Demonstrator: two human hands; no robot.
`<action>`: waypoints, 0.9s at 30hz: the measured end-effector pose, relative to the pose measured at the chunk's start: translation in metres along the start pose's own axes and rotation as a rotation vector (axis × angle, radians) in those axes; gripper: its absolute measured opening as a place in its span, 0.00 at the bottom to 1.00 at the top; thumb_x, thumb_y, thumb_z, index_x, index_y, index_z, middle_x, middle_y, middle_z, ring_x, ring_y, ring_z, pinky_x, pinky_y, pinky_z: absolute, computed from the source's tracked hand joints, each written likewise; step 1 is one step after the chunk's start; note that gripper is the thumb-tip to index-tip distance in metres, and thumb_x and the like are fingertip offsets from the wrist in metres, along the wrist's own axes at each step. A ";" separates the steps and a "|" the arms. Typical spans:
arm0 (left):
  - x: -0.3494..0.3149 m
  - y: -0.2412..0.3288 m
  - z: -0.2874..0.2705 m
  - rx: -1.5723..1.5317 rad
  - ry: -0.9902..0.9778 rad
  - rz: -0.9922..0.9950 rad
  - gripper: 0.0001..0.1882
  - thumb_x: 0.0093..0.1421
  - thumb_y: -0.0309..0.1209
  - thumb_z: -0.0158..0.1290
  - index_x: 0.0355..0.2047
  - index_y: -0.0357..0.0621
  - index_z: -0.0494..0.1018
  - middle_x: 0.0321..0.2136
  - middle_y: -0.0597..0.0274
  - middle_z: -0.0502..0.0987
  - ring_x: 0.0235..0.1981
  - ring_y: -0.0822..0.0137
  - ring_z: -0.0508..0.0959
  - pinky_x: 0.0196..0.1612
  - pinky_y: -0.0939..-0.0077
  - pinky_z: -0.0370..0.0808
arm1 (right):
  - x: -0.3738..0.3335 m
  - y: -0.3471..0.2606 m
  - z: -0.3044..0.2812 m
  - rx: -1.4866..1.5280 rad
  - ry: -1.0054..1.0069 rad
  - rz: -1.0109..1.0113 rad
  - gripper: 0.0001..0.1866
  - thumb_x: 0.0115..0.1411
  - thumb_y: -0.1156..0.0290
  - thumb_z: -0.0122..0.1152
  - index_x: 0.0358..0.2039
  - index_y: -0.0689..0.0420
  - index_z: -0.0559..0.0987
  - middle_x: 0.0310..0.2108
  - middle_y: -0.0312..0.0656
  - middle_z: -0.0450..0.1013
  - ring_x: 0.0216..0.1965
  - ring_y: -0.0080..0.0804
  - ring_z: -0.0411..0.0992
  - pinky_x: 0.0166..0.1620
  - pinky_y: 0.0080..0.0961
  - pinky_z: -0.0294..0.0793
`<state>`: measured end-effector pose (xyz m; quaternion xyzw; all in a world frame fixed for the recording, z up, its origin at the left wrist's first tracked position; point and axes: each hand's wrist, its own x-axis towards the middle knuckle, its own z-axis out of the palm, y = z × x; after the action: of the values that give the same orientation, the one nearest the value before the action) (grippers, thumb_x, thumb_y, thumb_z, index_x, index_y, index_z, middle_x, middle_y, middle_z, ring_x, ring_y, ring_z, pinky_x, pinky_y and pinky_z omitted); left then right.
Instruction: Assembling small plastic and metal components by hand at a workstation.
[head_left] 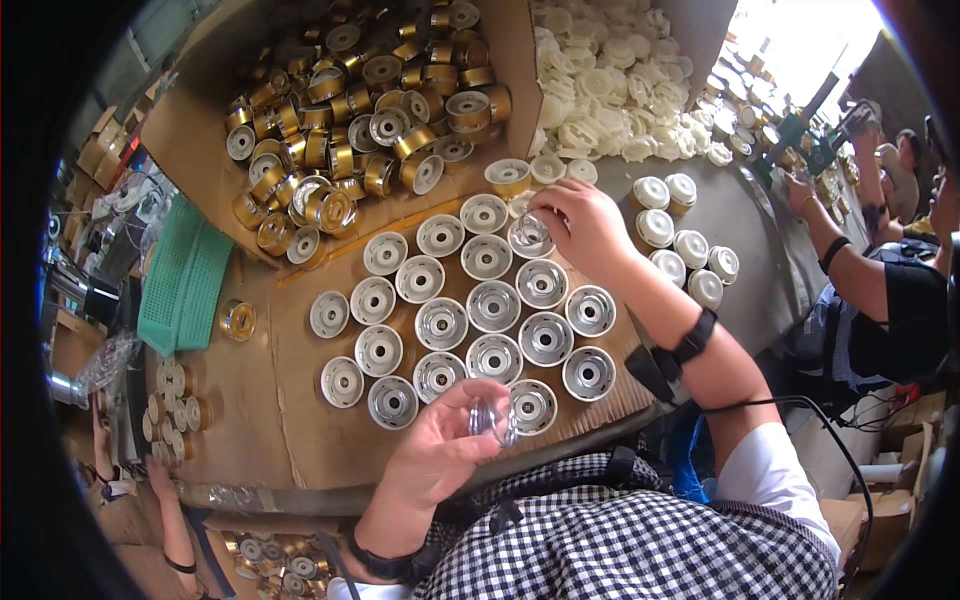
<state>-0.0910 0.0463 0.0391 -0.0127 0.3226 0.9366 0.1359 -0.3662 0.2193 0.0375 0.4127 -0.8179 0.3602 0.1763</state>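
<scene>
Rows of round white-rimmed parts (421, 279) with metal centres lie face up on a cardboard sheet in front of me. Several have a shinier silver insert in the middle, such as one metal-centred part (493, 306). My left hand (440, 445) is closed on a small stack of shiny silver rings (493, 422), held over the near edge of the rows. At the far right of the rows, my right hand (585, 222) pinches a shiny ring (531, 232) over one of the parts; its fingertips partly hide that spot.
Behind the rows stand a cardboard box (190, 150) of gold-sided parts and a box of white plastic caps (610, 90). White-capped pieces (655, 228) stand at the right, a green basket (185, 275) at the left. Other people work at both sides; a cable (800, 400) runs from my right arm.
</scene>
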 end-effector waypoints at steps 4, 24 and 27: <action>0.007 0.001 0.010 0.010 0.123 0.057 0.22 0.61 0.17 0.58 0.55 0.40 0.71 0.45 0.62 0.73 0.37 0.76 0.72 0.36 0.80 0.69 | -0.001 0.041 0.027 -0.251 -0.220 0.097 0.07 0.59 0.71 0.60 0.36 0.55 0.84 0.35 0.44 0.78 0.46 0.47 0.75 0.50 0.43 0.76; 0.004 0.002 0.018 0.917 0.355 0.613 0.29 0.55 0.18 0.68 0.57 0.36 0.72 0.51 0.58 0.72 0.50 0.68 0.78 0.45 0.76 0.81 | -0.062 -0.117 -0.026 1.095 -0.767 0.506 0.20 0.68 0.71 0.65 0.56 0.67 0.77 0.46 0.40 0.80 0.46 0.20 0.76 0.48 0.21 0.79; -0.004 0.004 0.015 1.068 0.385 0.632 0.29 0.52 0.22 0.72 0.54 0.35 0.76 0.48 0.58 0.75 0.46 0.68 0.81 0.39 0.78 0.83 | -0.069 -0.122 -0.026 1.102 -0.709 0.466 0.22 0.66 0.67 0.68 0.54 0.67 0.78 0.45 0.43 0.81 0.44 0.23 0.78 0.47 0.23 0.80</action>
<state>-0.0869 0.0511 0.0537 -0.0155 0.7507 0.6232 -0.2189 -0.2271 0.2272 0.0691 0.3486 -0.5913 0.5947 -0.4186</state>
